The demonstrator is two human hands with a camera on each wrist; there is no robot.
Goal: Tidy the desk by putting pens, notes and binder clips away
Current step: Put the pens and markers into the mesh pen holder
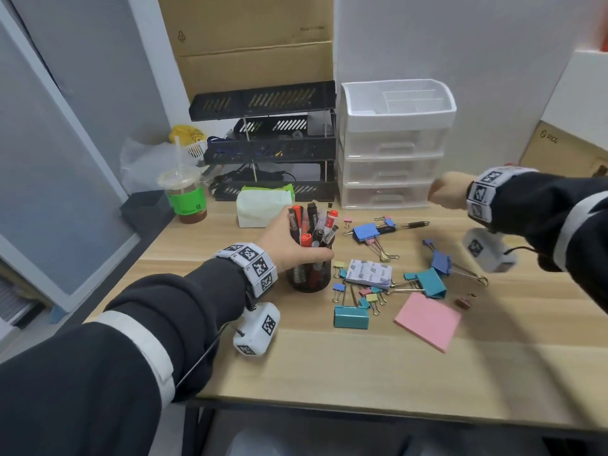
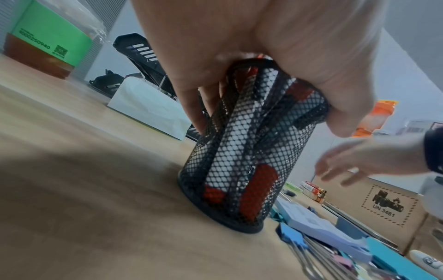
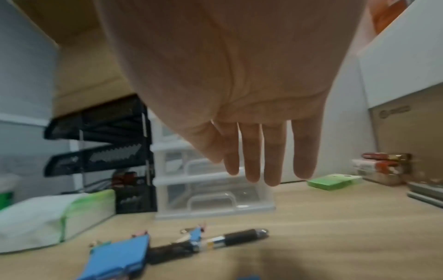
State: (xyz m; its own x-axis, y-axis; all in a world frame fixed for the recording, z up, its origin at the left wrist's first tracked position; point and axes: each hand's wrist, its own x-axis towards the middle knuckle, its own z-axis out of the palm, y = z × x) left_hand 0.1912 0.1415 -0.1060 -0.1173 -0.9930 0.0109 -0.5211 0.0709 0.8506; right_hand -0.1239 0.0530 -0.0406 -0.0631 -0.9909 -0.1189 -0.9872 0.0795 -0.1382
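Note:
My left hand grips the rim of a black mesh pen holder full of pens and markers, which stands on the desk; the left wrist view shows my fingers and thumb curled round the pen holder. My right hand hovers empty by the bottom drawer of a clear drawer unit, its fingers straight. A black pen lies beside a large blue binder clip. A lilac note pad, pink sticky notes and several coloured clips lie scattered right of the holder.
A black three-tier tray rack stands at the back beside the drawers. A tissue pack and a lidded drink cup sit left of it. Green sticky notes lie by the right wall. Cardboard boxes stand behind.

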